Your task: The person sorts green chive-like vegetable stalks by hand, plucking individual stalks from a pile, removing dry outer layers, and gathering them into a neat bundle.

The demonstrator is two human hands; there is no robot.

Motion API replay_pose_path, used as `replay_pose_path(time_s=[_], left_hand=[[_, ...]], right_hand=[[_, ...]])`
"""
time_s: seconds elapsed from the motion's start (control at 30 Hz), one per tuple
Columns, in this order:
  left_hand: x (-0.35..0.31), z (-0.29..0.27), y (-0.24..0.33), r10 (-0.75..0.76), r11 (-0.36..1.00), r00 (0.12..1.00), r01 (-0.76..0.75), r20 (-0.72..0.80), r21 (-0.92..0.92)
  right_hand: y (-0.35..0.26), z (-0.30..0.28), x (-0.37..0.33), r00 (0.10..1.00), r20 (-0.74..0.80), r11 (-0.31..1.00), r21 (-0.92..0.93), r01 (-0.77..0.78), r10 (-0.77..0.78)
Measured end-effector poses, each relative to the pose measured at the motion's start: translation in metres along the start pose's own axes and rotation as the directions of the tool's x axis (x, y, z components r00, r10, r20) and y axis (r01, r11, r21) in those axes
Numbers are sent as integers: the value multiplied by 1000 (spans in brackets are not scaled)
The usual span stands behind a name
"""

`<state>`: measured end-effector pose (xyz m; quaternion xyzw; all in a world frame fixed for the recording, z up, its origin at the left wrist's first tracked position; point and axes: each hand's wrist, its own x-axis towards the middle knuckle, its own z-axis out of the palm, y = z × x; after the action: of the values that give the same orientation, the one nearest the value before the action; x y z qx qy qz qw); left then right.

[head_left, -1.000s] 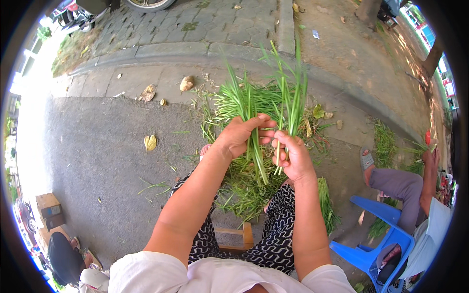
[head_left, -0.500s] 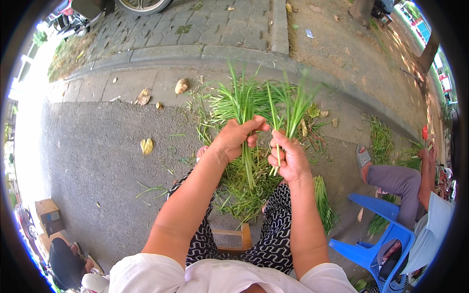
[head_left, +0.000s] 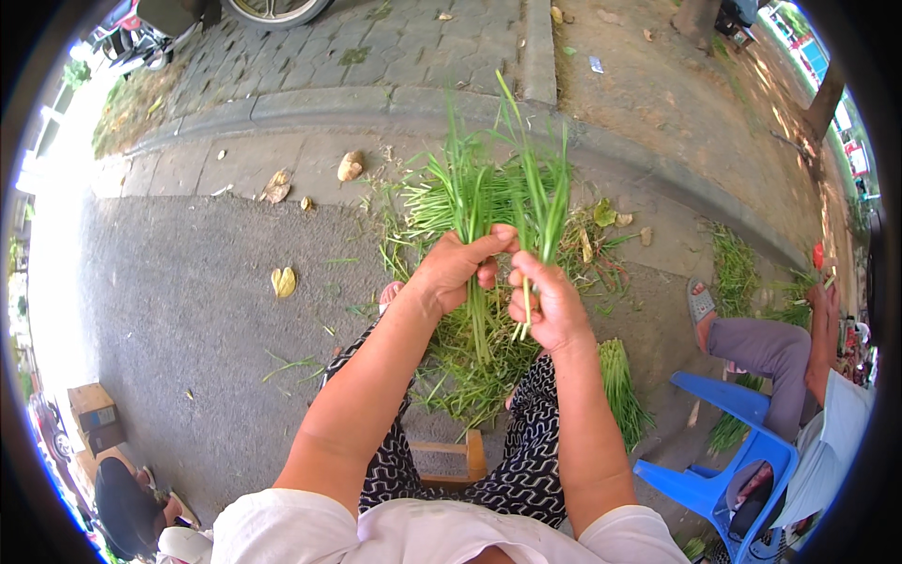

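Observation:
My left hand (head_left: 453,271) is closed around a bunch of chives (head_left: 469,195), green leaves pointing away and pale stems hanging below the fist. Just to its right, my right hand (head_left: 556,308) grips a smaller bunch of chives (head_left: 541,202) by the lower stems, whose cut ends (head_left: 521,331) stick out under the fingers. The two hands nearly touch at the thumbs. Behind them lies a pile of chives (head_left: 427,202) on the ground. Beneath, between my feet, loose trimmings (head_left: 470,376) are heaped.
A tied-looking bundle of greens (head_left: 620,390) lies right of my right knee. Under me is a wooden stool (head_left: 474,458). At right, a person (head_left: 836,432) sits near a blue plastic chair (head_left: 742,461). A kerb (head_left: 319,101) crosses behind; cardboard boxes (head_left: 91,409) stand far left.
My right hand has shifted slightly left, nearer the left hand, and its chives have swung left and drawn together. My left hand stays nearly in place.

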<state>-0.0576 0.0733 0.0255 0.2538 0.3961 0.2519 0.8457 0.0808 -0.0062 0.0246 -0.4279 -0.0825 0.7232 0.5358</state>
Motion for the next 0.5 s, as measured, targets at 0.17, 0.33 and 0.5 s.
replay_pose_path(time_s=[0.17, 0.33, 0.5], left_hand=[[3, -18, 8, 34, 980, 999, -39, -26, -195], [-1, -33, 16, 92, 947, 993, -65, 71, -316], [-25, -48, 3, 120, 898, 976, -28, 182, -439]], right_hand=[[-42, -50, -11, 940, -67, 908, 247, 339, -333], [-28, -43, -15, 967, -86, 963, 100, 249, -241], [-4, -14, -16, 997, -60, 987, 151, 60, -52]])
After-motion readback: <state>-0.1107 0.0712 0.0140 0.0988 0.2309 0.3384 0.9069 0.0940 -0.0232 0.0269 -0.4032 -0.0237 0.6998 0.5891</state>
